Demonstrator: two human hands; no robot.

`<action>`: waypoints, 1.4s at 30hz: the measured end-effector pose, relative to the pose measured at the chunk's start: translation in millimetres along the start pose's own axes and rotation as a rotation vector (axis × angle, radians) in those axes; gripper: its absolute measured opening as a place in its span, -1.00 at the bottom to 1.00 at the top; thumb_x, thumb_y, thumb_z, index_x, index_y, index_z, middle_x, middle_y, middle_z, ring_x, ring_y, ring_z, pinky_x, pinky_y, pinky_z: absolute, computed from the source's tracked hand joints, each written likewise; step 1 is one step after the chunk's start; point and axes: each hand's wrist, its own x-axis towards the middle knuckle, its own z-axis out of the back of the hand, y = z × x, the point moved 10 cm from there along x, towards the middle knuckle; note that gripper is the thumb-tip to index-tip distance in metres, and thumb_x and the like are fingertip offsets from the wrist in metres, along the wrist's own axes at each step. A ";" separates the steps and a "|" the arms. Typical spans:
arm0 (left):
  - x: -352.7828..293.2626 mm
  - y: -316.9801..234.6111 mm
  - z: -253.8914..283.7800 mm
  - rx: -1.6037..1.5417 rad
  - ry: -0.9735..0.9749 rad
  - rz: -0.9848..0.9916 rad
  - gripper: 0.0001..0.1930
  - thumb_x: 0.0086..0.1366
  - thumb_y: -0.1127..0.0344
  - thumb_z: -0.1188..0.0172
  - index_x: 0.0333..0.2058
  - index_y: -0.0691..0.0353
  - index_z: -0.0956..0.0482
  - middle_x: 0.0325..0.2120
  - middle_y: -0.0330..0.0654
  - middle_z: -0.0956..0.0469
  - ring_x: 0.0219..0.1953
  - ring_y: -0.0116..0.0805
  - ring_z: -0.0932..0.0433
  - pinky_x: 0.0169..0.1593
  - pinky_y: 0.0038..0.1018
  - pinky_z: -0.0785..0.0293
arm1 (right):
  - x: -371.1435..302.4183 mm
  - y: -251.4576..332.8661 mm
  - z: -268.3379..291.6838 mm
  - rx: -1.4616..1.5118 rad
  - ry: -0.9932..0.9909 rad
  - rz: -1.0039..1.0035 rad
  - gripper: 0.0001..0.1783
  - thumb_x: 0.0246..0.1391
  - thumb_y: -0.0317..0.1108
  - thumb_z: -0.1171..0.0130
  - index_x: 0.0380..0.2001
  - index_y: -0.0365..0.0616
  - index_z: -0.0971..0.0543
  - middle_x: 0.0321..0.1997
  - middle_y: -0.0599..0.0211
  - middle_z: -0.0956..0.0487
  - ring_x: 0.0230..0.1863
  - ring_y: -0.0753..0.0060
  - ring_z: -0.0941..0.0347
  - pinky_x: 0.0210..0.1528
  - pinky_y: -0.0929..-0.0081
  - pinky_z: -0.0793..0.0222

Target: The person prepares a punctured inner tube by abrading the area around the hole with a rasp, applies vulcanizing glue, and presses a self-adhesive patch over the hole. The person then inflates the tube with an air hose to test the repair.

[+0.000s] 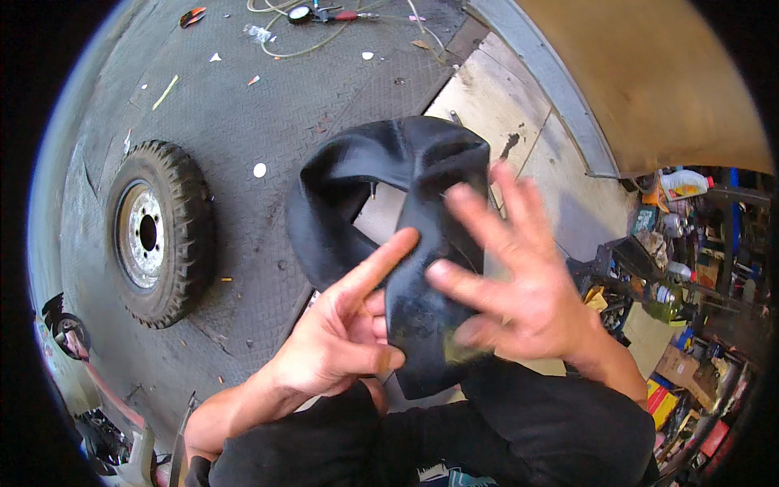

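A limp black rubber inner tube (442, 304) lies folded and twisted in front of my knees. Its valve stem (373, 190) shows inside the loop. My left hand (345, 329) grips the tube's left edge near me, thumb at the side and curled fingers partly hidden behind it. The left index finger is stretched out onto the rubber. Over the tube's right side is my right hand (519, 284), fingers spread and smeared by motion, holding nothing I can see. A dull yellowish patch (464, 349) shows on the tube below the right fingers.
A tyre on a white rim (142, 235) is at the left on the dark textured mat (251, 219). A pressure gauge (300, 14) with a hose lies at the far edge. Cluttered shelves (682, 325) line the right, below a tan panel (673, 89). Small scraps dot the mat.
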 end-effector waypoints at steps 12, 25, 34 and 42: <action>-1.2 1.4 -2.7 0.039 0.024 0.047 0.22 0.14 0.95 -0.10 0.66 0.02 0.25 0.38 0.00 -0.48 0.14 -0.38 -0.65 -0.05 -0.54 -0.59 | -9.6 -7.5 0.0 0.123 -0.073 0.076 -0.37 0.13 0.34 -0.35 0.10 0.22 -0.80 0.61 -0.19 -0.30 0.68 -0.63 0.15 0.61 -0.43 0.26; -0.7 2.3 -5.4 0.053 0.060 0.045 0.22 0.15 0.95 -0.09 0.66 0.02 0.27 0.31 0.00 -0.51 0.11 -0.39 -0.65 -0.08 -0.56 -0.60 | 1.8 -1.3 -9.0 0.057 0.048 0.116 -0.29 0.19 0.44 -0.21 0.14 0.20 -0.78 0.63 -0.25 -0.24 0.69 -0.60 0.15 0.60 -0.47 0.27; -3.9 2.6 -6.7 0.038 0.128 0.041 0.22 0.15 0.95 -0.09 0.67 0.00 0.25 0.35 -0.02 -0.50 0.19 -0.36 -0.63 0.01 -0.55 -0.58 | 5.4 -13.2 -1.6 -0.054 -0.027 -0.008 -0.31 0.18 0.40 -0.27 0.16 0.19 -0.77 0.63 -0.24 -0.25 0.70 -0.59 0.21 0.62 -0.43 0.34; -0.1 4.8 -3.7 0.007 0.089 0.027 0.23 0.12 0.96 -0.10 0.66 0.03 0.26 0.35 -0.01 -0.51 0.22 -0.36 -0.62 0.12 -0.50 -0.59 | 7.1 -11.3 -8.4 0.033 0.022 0.054 -0.39 0.18 0.29 -0.33 0.15 0.22 -0.78 0.64 -0.23 -0.24 0.70 -0.57 0.20 0.64 -0.36 0.31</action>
